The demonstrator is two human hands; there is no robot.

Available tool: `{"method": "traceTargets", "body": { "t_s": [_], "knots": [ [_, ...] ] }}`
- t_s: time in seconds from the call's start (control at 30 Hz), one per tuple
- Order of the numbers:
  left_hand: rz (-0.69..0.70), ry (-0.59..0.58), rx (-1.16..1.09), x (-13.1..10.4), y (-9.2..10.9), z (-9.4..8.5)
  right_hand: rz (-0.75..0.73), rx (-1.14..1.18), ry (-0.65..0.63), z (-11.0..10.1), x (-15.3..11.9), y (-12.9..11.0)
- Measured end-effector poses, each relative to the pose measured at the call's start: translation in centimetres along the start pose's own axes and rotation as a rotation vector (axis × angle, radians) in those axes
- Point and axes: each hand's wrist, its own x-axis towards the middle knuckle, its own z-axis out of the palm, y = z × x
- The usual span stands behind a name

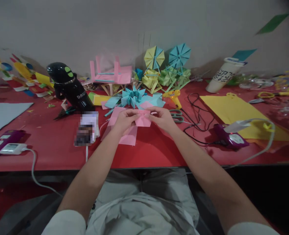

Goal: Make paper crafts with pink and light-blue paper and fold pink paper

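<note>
Between my two hands is a small piece of folded pink paper (143, 121), held a little above the table. My left hand (127, 120) grips its left side, fingers closed with the thumb on top. On the right side my right hand (162, 117) pinches it the same way. Larger pink paper sheets (128, 139) lie under and beside my left hand. Just beyond the hands sits a blue folded-paper star shape (133, 97). Green-handled scissors (176, 115) rest to the right of my right hand, near a yellow glue gun (174, 98).
A black bottle (71, 88) and a phone (87, 129) are on the left. Pink paper furniture (115, 74) and paper wheels (154, 57) stand at the back. Rightward are a cup (222, 75), a yellow sheet (232, 111), and a purple power strip (230, 137) with cables.
</note>
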Motion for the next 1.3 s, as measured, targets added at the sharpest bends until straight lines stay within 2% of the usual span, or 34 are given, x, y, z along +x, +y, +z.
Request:
{"method": "traceTargets", "body": {
  "t_s": [0.13,0.37,0.53,0.63,0.8,0.93,1.07,1.17,1.3],
  "knots": [
    [0.022,-0.060,0.049,-0.2,0.0,0.2,-0.015,-0.024,0.017,-0.1,0.1,0.0],
    [-0.006,0.052,0.002,-0.1,0.2,0.4,-0.156,-0.065,-0.002,-0.1,0.0,-0.6],
    [-0.066,0.039,-0.052,-0.2,0.8,0.5,-0.252,-0.158,-0.010,-0.2,-0.1,-0.5],
    [-0.043,0.023,0.000,-0.1,0.6,0.4,-0.278,-0.189,-0.025,-0.3,-0.2,-0.3],
    [0.120,0.016,0.163,0.4,-0.6,-0.3,-0.163,-0.120,-0.011,-0.4,-0.1,-0.3],
    [0.297,0.029,0.304,0.8,-1.1,-0.7,0.084,0.065,0.058,0.2,0.1,-0.1],
    [0.357,-0.013,0.354,0.8,-1.0,-0.7,0.254,0.128,0.034,0.7,0.1,0.0],
    [0.338,-0.005,0.374,0.7,-0.8,-0.6,0.253,0.092,-0.060,0.5,0.0,-0.1],
    [0.268,-0.001,0.357,0.6,-0.7,-0.5,0.181,-0.027,-0.081,0.1,0.0,-0.2]
  ]
}}
